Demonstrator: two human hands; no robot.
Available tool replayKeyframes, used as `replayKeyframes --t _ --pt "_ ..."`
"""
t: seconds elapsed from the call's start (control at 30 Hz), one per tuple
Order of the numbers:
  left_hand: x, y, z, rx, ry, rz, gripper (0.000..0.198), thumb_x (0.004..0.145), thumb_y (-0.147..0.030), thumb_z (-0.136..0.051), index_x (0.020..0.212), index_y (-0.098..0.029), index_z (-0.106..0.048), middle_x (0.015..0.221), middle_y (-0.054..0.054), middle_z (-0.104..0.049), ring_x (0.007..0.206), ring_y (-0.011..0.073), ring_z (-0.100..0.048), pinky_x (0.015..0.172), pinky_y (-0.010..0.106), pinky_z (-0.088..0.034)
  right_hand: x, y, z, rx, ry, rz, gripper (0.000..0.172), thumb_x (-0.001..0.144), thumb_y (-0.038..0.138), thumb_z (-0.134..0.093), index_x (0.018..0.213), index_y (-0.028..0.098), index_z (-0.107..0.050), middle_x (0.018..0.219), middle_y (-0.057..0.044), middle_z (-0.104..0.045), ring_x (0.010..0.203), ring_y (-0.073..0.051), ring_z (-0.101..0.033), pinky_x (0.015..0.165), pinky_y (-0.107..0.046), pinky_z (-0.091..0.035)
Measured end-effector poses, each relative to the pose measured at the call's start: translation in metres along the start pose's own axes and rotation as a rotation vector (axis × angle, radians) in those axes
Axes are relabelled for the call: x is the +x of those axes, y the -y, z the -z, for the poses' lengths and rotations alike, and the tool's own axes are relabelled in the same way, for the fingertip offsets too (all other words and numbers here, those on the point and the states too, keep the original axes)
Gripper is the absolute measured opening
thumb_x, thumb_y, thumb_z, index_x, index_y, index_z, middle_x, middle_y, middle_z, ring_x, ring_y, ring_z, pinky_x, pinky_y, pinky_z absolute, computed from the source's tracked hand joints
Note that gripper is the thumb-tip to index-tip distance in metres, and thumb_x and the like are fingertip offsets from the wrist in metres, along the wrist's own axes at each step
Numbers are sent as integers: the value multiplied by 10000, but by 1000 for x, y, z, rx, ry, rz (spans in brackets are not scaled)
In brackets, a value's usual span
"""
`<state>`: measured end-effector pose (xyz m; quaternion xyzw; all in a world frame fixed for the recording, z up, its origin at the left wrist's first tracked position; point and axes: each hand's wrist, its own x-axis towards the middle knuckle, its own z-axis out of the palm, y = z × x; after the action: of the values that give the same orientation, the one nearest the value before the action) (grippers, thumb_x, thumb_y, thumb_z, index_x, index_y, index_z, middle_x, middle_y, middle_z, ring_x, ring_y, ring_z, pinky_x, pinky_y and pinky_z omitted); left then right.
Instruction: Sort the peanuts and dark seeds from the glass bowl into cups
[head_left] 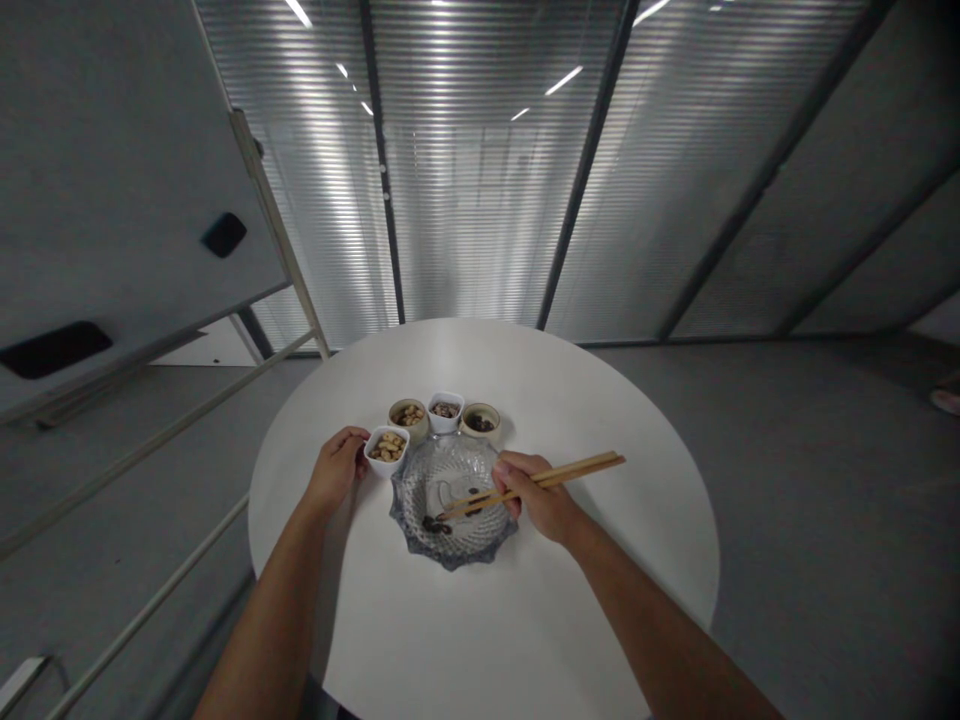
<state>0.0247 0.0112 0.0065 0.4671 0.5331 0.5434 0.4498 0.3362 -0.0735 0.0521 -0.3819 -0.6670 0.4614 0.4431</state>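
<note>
My left hand [337, 470] grips the left side of a small white square bowl [387, 450] filled with pale nuts. My right hand [536, 495] holds a pair of wooden chopsticks [532, 484], with their tips over a cut-glass dish [454, 530]. A few dark beans [435, 525] lie inside the dish near the tips, and I cannot tell whether the chopsticks pinch any. Behind the dish stand a round beige bowl of nuts [409, 418], a white square bowl of brown pieces [445, 409] and a round beige bowl of dark pieces [480, 423].
All of this stands on a round white table [600, 520]. Grey floor [825, 500] surrounds it. A metal-framed whiteboard [127, 170] and rails stand at the left, and a glass wall with blinds [480, 170] stands behind.
</note>
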Motion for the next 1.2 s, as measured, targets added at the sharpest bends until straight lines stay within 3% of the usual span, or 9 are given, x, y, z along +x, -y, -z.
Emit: replayKeyframes --t 0.27,0.83,1.2 --pt "-2 -5 -2 3 -13 -1 225 715 -387 -624 785 -175 -646 528 -29 -549 413 110 -449 408 237 -310 -1 -3 -3 -54 52 -6 544 994 633 -468 662 204 -512 470 40 -476 457 -114 -436 490 -255 -343" --pt "-4 -8 -4 3 -18 10 235 727 -397 -637 799 -174 -649 525 -32 -537 406 109 -440 406 239 -298 0 9 -10 -111 -52 -7 584 985 695 -385 648 225 -470 459 54 -412 408 -106 -380 428 -248 -300" --pt "-3 -8 -5 -15 -13 9 233 710 -394 -647 777 -171 -649 530 -34 -533 417 105 -436 408 238 -298 -1 11 -11 -111 -13 -22 608 973 732 -371 653 224 -468 460 48 -425 417 -112 -386 436 -254 -307"
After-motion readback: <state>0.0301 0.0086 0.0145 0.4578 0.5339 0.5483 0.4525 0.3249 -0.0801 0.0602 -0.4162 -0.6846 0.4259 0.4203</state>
